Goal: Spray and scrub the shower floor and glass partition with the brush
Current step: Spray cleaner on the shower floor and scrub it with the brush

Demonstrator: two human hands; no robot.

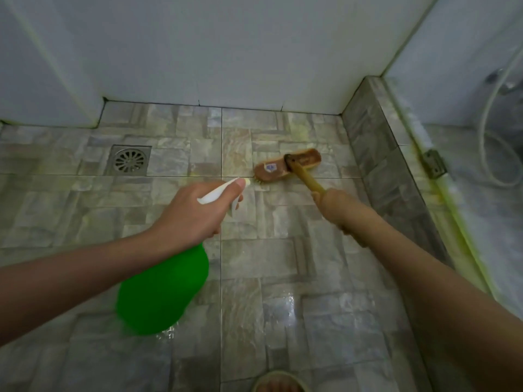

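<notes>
The green spray bottle (167, 290) is gripped at its neck by the left hand (195, 213) and the brush (285, 165) is held by its handle, apparently with fingers fully curled, in the right hand (336, 210), bristles down on the wet shower floor (283, 278), while the glass partition (481, 222) is judged not yet scrubbed.

A square metal drain grate (130, 160) with a round slotted centre lies near the white wall (226, 52). On the right runs a raised stone-patterned kerb (376, 154), stained yellow-green along its far edge. A metal hinge (434, 164) stands just beyond it, near a looped white hose (483, 117). A slippered foot (278, 381) shows at the bottom edge
</notes>
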